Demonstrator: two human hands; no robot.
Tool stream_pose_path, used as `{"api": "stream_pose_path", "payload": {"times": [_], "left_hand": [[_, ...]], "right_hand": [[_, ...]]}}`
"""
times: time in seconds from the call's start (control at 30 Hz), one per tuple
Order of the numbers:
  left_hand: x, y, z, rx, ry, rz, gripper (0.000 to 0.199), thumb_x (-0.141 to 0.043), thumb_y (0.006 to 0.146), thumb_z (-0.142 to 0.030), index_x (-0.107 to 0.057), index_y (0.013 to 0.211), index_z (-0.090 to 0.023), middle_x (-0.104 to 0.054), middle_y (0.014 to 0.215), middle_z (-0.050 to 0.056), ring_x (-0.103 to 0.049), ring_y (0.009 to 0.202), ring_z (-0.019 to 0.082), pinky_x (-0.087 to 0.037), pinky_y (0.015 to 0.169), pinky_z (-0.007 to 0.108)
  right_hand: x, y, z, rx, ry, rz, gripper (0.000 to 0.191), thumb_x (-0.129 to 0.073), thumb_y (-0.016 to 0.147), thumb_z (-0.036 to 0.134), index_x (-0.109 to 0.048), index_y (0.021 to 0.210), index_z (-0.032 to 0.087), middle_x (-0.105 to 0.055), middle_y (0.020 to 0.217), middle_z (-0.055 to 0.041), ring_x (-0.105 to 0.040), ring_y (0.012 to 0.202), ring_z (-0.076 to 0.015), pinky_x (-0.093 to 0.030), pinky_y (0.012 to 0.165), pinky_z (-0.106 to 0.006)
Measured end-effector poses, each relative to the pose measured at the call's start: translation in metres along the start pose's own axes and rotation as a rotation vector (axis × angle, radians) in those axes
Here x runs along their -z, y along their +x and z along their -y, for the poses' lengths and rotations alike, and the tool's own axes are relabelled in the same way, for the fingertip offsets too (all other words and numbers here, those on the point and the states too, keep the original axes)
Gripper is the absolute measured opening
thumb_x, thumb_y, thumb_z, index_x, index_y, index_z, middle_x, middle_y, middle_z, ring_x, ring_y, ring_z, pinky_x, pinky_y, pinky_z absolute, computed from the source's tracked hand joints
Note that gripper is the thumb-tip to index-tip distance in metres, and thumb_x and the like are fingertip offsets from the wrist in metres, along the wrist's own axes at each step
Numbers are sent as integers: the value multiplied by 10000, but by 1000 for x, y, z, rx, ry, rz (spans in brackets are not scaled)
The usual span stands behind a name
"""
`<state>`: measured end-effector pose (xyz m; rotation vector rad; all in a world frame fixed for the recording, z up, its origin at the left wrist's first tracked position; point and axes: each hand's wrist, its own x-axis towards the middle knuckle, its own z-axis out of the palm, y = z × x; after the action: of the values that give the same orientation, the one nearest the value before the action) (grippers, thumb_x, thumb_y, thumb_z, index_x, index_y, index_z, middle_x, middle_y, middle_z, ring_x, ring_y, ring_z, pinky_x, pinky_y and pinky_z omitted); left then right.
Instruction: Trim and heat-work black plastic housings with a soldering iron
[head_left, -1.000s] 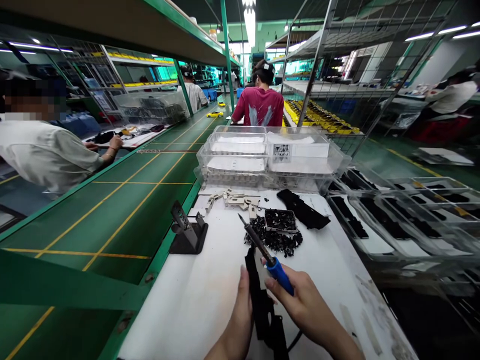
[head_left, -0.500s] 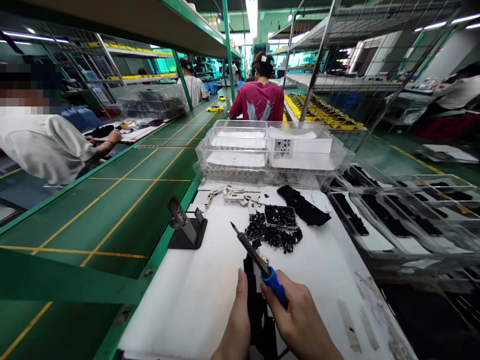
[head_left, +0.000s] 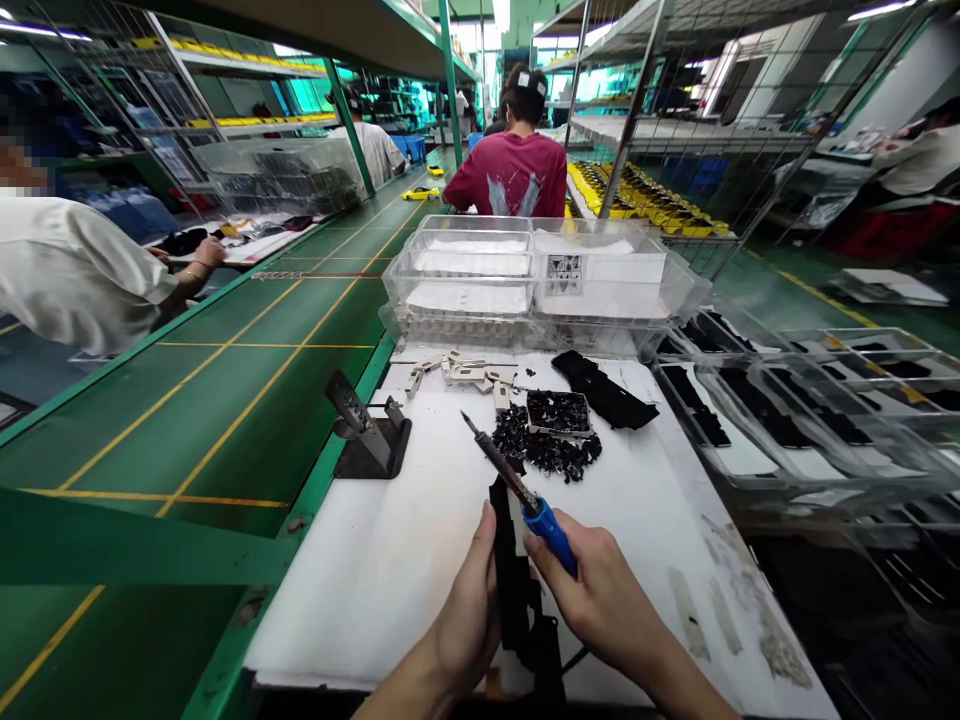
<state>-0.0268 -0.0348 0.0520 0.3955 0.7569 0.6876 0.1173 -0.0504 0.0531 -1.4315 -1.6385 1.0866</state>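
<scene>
Well, the right hand (head_left: 592, 590): its grip is closed round the blue-handled soldering iron (head_left: 551, 535), with the thin metal shaft pointing far and left, toward a heap of black plastic scraps.

Left hand (head_left: 465, 625): its grip is half curled, with the fingers against a long black moulded strip (head_left: 514, 590); whether it has hold of the strip, I cannot tell.

Black strip: it runs lengthwise between the two hands, along the near part of the white table (head_left: 375, 580).

Heap of black plastic scraps (head_left: 540, 445): it lies on the table, far of the hands, just beside a small shallow tray of black fragments (head_left: 559, 412).

Further along the table: a black fabric-like strip (head_left: 604, 390) lies far right, and silver metal brackets (head_left: 461, 368) sit far left.

Left of the hands: a black metal soldering-iron stand (head_left: 367, 430) sits at the table's edge, beside a green work belt (head_left: 225, 400).

Far end: stacked clear plastic trays (head_left: 525, 270) hold white sheets.

Right side: clear trays of long black parts (head_left: 787, 420) sit beside the table.

Beyond: a person in a red T-shirt (head_left: 510, 170) sits facing away, and a person in a pale shirt (head_left: 75, 270) reaches across a bench on the left.
</scene>
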Motion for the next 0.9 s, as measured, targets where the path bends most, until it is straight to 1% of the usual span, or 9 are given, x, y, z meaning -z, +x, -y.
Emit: {"api": "stream_pose_path", "payload": {"times": [0.07, 0.13, 0.2, 0.27, 0.33, 0.47, 0.63, 0.73, 0.9], "left_hand": [[-2, -1, -3, 55, -77, -9, 655, -447, 901, -659, -689, 1186, -122, -727, 748, 78, -679, 736, 212, -505, 708, 291], [-5, -2, -7, 101, -147, -37, 641, -423, 925, -629, -703, 1150, -97, -682, 623, 57, -641, 596, 182, -480, 592, 262], [-9, -4, -10, 119, -192, -72, 621, -415, 942, -597, -708, 1134, -84, -640, 544, 37, -599, 504, 159, -458, 534, 249], [-12, -6, -13, 132, -218, -92, 607, -401, 956, -574, -706, 1138, -82, -641, 536, 37, -597, 487, 158, -471, 535, 252], [-15, -7, -14, 147, -232, -86, 612, -380, 963, -568, -701, 1151, -81, -672, 577, 59, -631, 525, 178, -498, 564, 269], [-16, -9, -14, 135, -237, -35, 611, -389, 959, -568, -685, 1187, -84, -725, 673, 94, -692, 636, 222, -543, 639, 305], [-17, -10, -14, 130, -227, 8, 629, -382, 957, -579, -666, 1227, -86, -754, 759, 116, -721, 760, 256, -563, 743, 344], [-17, -11, -11, 91, -218, 44, 630, -378, 955, -587, -652, 1258, -107, -769, 852, 128, -722, 863, 272, -551, 838, 373], [-12, -9, -2, 1, -153, 117, 642, -390, 937, -628, -641, 1288, -153, -762, 1044, 123, -671, 1074, 288, -461, 1021, 414]], "right_hand": [[1, 0, 1, -52, 49, -23, 305, -439, 989, 417, -468, 765, 211, -496, 644, 36, -454, 570, -130, -328, 567, -252], [1, -1, 1, -130, 140, -41, 348, -461, 973, 467, -440, 736, 213, -444, 630, 42, -422, 585, -130, -324, 568, -249], [1, -2, 2, -190, 215, -64, 387, -476, 956, 509, -407, 713, 216, -392, 623, 47, -385, 591, -128, -310, 557, -248], [0, -4, 3, -203, 246, -93, 404, -483, 945, 532, -397, 708, 217, -361, 619, 49, -350, 582, -125, -287, 535, -249], [-2, -6, 6, -199, 249, -131, 400, -491, 940, 537, -415, 716, 214, -345, 619, 51, -331, 575, -122, -270, 525, -252], [-4, -10, 14, -204, 229, -183, 373, -499, 940, 529, -477, 757, 204, -333, 602, 58, -321, 557, -119, -256, 518, -258], [-2, -12, 19, -206, 181, -184, 387, -492, 945, 524, -441, 721, 213, -380, 604, 53, -364, 558, -120, -286, 524, -252], [-5, -13, 19, -183, 144, -175, 366, -473, 957, 508, -457, 740, 213, -431, 618, 42, -399, 563, -127, -324, 528, -246], [-11, -15, 16, -47, 9, -190, 286, -442, 986, 416, -488, 785, 217, -500, 622, 24, -455, 541, -141, -338, 531, -253]]}}
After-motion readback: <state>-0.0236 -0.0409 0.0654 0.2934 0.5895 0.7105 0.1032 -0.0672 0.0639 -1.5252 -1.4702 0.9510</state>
